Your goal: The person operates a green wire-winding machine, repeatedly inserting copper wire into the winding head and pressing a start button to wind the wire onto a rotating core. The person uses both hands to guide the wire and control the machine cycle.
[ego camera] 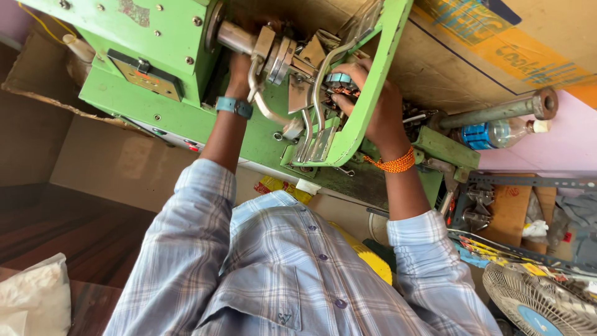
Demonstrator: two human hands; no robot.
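While fingers wrap it, right hand (pixel 373 106) holds copper coil (pixel 343 87).

Landmark: green machine (pixel 155 56).

- Cardboard box (pixel 497 50), brown with blue and orange print: just right of the machine, upper right.
- Clear plastic bottle with blue label (pixel 491 134): right of the machine, lying flat.
- Yellow packet (pixel 273 185): just below the machine.
- White bag (pixel 34 295): far lower left.

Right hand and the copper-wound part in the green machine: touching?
Touching. In the head view the right hand has its fingertips wrapped onto the copper-wound part inside the green machine, with no gap visible.
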